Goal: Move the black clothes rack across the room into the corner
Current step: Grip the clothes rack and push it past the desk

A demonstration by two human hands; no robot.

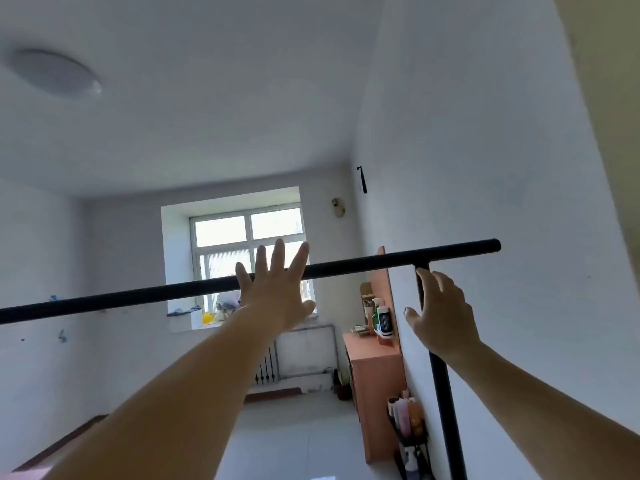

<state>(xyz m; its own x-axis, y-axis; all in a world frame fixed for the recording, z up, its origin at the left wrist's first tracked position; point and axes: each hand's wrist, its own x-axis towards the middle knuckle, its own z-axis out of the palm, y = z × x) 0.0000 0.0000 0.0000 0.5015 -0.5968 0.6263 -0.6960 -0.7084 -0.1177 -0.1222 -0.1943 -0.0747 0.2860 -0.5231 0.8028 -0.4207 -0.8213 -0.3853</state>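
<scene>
Ceiling lamp [55, 75]: round, upper left.
Window [247, 251]: far wall, bright.
Radiator [265, 367]: below the window.
Cabinet [375, 379]: orange, right wall, bottles [380, 318] on top.

rack [363, 265] matt black metal tube; cabinet [375, 372] smooth orange wood; floor [301, 431] glossy.

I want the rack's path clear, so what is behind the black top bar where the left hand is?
Behind the top bar and the open left hand is the window, with small items on its sill. The hand and forearm cover part of the sill and panes.
</scene>
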